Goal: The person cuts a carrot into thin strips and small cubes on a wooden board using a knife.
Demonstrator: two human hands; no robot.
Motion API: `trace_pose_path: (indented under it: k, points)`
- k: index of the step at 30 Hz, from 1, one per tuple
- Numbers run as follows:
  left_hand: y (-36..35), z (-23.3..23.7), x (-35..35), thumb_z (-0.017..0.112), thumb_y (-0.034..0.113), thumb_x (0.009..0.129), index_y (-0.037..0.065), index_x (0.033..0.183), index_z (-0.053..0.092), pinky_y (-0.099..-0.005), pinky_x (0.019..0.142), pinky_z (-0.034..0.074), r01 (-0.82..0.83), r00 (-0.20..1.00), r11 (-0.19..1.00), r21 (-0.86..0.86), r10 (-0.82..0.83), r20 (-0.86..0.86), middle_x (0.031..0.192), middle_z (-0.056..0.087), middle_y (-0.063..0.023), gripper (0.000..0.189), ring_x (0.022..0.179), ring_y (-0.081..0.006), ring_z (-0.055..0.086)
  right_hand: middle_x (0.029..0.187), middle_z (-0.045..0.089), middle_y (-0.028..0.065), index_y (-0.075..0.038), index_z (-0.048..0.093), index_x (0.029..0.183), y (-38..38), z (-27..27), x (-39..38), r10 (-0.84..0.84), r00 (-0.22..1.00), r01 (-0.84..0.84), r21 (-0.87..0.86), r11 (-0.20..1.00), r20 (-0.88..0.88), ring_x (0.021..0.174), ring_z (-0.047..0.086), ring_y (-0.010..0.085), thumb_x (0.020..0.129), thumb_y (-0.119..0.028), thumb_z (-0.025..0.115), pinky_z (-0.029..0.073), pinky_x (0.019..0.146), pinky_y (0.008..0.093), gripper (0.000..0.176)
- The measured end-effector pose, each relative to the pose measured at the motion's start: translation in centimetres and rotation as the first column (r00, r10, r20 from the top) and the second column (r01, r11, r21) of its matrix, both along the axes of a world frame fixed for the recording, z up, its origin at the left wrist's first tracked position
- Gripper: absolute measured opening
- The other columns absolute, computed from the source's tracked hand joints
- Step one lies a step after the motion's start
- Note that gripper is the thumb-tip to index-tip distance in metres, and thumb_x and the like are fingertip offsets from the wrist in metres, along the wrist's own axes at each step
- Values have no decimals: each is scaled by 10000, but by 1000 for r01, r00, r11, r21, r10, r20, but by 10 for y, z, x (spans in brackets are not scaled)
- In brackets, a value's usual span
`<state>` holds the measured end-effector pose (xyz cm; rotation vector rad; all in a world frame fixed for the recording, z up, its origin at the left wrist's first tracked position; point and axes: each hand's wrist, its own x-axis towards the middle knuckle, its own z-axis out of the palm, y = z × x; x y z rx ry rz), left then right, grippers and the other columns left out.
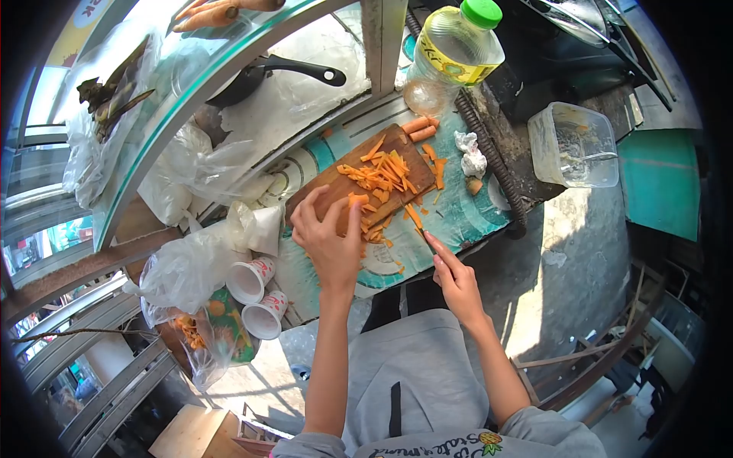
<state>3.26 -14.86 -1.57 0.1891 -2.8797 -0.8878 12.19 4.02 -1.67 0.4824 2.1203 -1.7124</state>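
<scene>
A wooden cutting board (309,200) lies at a slant on the green and white tabletop (473,221). Cut carrot strips (385,172) are heaped on it, with more scattered along its right and lower edges. My left hand (330,240) is over the board's lower left part, its thumb and fingers closed round a small carrot piece (359,200). Beyond the board's right edge, my right hand (456,278) grips a knife (427,238), its forefinger stretched along it; carrot strips are by the blade. Carrot pieces (418,128) rest at the board's far end.
Two paper cups (263,314) and plastic bags (187,267) sit at the left. A green-capped bottle (458,46) stands at the back. Right of the table is a plastic tub (573,145). A glass shelf (164,114) curves over the left side, near a black pan (237,85).
</scene>
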Motion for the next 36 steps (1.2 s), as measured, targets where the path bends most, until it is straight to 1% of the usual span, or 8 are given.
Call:
trace_pose_path:
  k: [5,7,8,12,18,28,31,36]
  points:
    - [-23,4,6,655,269,905,46,954,690,-437,997,333,-178,980,983,45,173,100,1177,544,-51,231,1169,-262,451,1188,668,82,-195,516,1389,-6,4,-4,98,995,-98,15,995,23,523,449,126,992,-179,472,445,592,260,400]
    - [-34,-3,11,632,278,913,81,976,695,-450,983,309,-184,976,981,54,176,125,1168,529,-39,216,1161,-237,437,1217,647,98,-219,523,1383,-13,5,-7,157,987,-156,27,987,-19,578,579,178,990,-190,469,482,655,280,397]
    - [-37,-4,12,635,287,912,91,976,696,-451,983,309,-173,969,985,28,165,184,1166,526,-36,215,1160,-236,438,1241,624,108,-234,513,1388,-16,5,-8,192,981,-192,28,981,-7,783,687,287,988,-203,464,513,749,326,404]
    - [-42,-8,10,666,302,890,138,997,698,-456,978,308,-163,963,986,18,155,222,1163,518,-26,199,1153,-233,442,1245,617,136,-225,473,1413,-30,16,-18,339,937,-345,69,936,82,1013,620,380,998,-239,434,505,851,404,417]
    - [-30,-1,8,745,317,818,193,1029,699,-454,981,338,-173,972,978,-112,188,139,1151,530,-25,249,1156,-257,455,1240,611,182,-185,416,1445,-45,7,-16,219,973,-219,13,976,-69,1027,606,421,1004,-231,412,484,872,425,443]
    - [-25,-6,3,744,223,800,229,1063,721,-437,990,324,-53,997,998,-34,55,62,1211,507,-23,264,1151,-252,428,1081,653,221,-126,429,1423,-44,8,-23,191,979,-192,-5,981,-73,915,646,384,1004,-197,424,473,826,409,425]
    - [-22,-4,-8,722,185,805,246,1079,720,-431,997,314,152,988,982,-109,-147,53,1242,499,-33,281,1146,-260,425,921,656,184,-108,441,1412,-36,8,-26,118,993,-119,-24,993,-8,795,652,302,1007,-198,435,465,786,356,415]
    - [-20,-4,-17,727,202,801,224,996,739,-432,972,315,163,985,979,-121,-154,82,1208,526,-16,197,1134,-257,428,742,579,131,-115,446,1411,-27,9,-30,128,991,-129,15,992,22,666,597,192,1009,-209,445,449,700,316,413]
